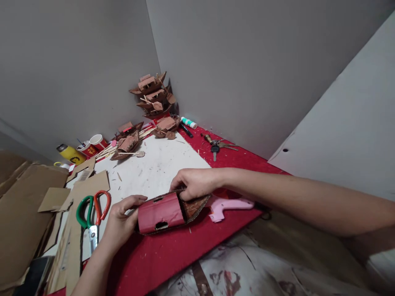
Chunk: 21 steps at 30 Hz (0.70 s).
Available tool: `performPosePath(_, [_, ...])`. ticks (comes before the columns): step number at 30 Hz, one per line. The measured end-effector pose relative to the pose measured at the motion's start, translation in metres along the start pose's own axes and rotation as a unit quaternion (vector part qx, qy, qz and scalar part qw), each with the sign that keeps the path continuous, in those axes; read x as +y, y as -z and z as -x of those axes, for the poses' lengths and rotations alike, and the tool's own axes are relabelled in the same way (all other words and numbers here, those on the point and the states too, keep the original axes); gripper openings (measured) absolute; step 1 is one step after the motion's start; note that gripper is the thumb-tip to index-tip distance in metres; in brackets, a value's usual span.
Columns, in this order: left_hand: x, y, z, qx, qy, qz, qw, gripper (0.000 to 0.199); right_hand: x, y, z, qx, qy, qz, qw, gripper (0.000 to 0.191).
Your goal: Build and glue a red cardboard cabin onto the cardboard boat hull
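A cardboard model boat with a curved red roof and small cut-out windows lies across the near part of the table. My left hand grips its left end, thumb and fingers on either side. At the other end, my right hand is curled over the far rim, fingertips reaching inside the brown hull; what they pinch, if anything, is hidden. Just right of the bow, partly under my right forearm, lies a pink glue gun.
Scissors with green and orange handles rest on cardboard pieces at left. Several finished model boats stand at the back corner. Keys, a glue stick, paper cups and a yellow bottle are farther off.
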<state>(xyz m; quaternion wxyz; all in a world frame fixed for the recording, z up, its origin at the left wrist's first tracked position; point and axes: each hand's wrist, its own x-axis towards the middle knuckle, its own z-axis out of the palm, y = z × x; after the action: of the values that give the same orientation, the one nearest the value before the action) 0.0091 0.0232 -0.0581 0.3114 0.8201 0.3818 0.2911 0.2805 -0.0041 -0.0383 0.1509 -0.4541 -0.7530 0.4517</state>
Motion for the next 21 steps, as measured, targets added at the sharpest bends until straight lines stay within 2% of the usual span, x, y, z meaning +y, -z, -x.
performPosePath(9, [0.011, -0.003, 0.000, -0.014, 0.001, -0.019, 1.000, 0.012, 0.003, -0.004, -0.005, 0.028, 0.013, 0.018, 0.999, 0.034])
performPosePath(13, [0.017, -0.002, 0.003, 0.010, 0.002, -0.016, 1.000, 0.011, 0.002, -0.002, -0.002, 0.026, 0.033, 0.020, 0.999, 0.034])
performPosePath(16, [0.017, -0.002, 0.006, 0.028, -0.022, -0.020, 0.999, 0.011, -0.002, 0.001, 0.001, 0.021, 0.042, 0.023, 0.999, 0.035])
performPosePath(21, [0.014, -0.004, 0.007, -0.020, -0.034, -0.027, 0.999, 0.008, -0.007, 0.000, 0.002, 0.012, 0.034, 0.060, 0.998, 0.034])
